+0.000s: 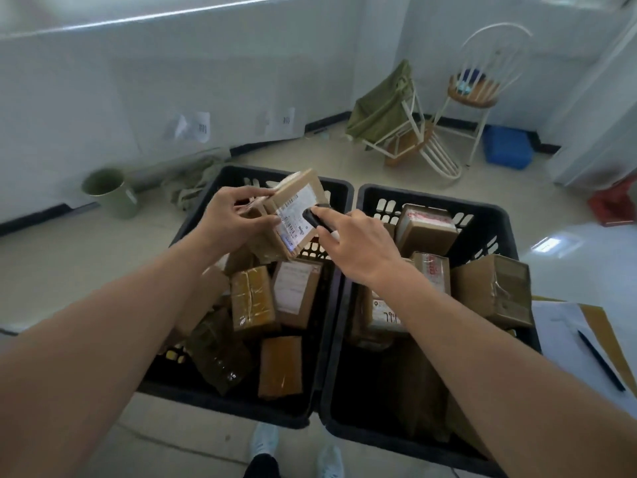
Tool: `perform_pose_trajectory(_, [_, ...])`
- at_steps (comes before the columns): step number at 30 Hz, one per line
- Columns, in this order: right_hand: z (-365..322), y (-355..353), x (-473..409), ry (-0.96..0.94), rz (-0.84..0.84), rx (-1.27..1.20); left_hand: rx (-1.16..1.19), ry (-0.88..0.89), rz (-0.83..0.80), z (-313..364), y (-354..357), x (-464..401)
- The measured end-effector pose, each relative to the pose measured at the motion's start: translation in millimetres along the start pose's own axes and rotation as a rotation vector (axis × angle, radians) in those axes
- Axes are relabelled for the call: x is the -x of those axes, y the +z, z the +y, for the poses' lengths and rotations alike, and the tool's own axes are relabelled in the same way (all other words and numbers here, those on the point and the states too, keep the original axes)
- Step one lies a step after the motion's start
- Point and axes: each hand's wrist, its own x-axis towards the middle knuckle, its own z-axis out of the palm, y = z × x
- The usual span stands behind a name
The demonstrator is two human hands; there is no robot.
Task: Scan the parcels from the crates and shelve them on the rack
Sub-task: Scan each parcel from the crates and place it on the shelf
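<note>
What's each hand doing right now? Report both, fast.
Left hand: closed on a small parcel, held up over the left crate.
Right hand: closed on a black scanner, aimed at the parcel's label.

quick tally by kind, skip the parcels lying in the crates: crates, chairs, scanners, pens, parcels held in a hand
black crates: 2
chairs: 2, one upright, one tipped over
scanner: 1, in the right hand
pen: 1
parcel held: 1, in the left hand
total: 7
</note>
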Motion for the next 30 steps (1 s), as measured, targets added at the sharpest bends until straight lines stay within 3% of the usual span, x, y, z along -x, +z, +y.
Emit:
perform_pose_trajectory(7, [1, -35, 21, -0.188, -0.130, 0.105, -0.072, 0.069, 0.056, 40, -25, 24])
perform_pose_trajectory(30, [-40, -66, 78, -0.296, -0.198, 0.084, -0.030, 0.098, 0.080, 68, -66, 76])
